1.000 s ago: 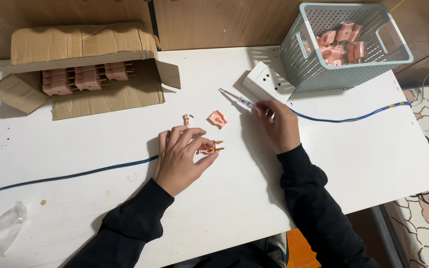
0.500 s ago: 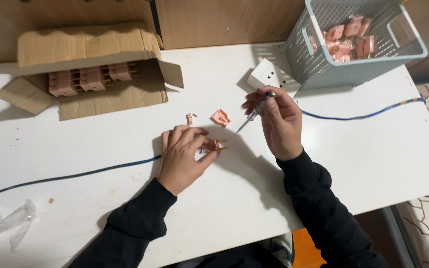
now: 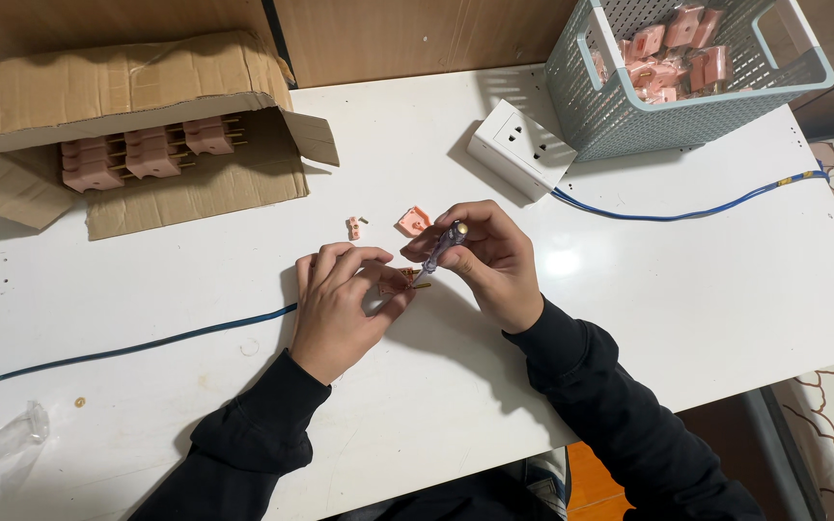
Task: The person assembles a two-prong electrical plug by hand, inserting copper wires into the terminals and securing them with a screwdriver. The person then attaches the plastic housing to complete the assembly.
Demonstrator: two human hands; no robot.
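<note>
White worktable [image 3: 629, 318]: my left hand [image 3: 340, 304] pins a pink plug body [image 3: 400, 282] flat, my right hand [image 3: 489, 260] grips a small screwdriver [image 3: 439, 249]; tip square, pressure steady.

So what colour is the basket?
The basket is pale grey-blue with small holes, seen in the head view.

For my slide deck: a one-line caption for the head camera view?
Left hand steadies a pink plug while right hand applies a screwdriver.
</note>
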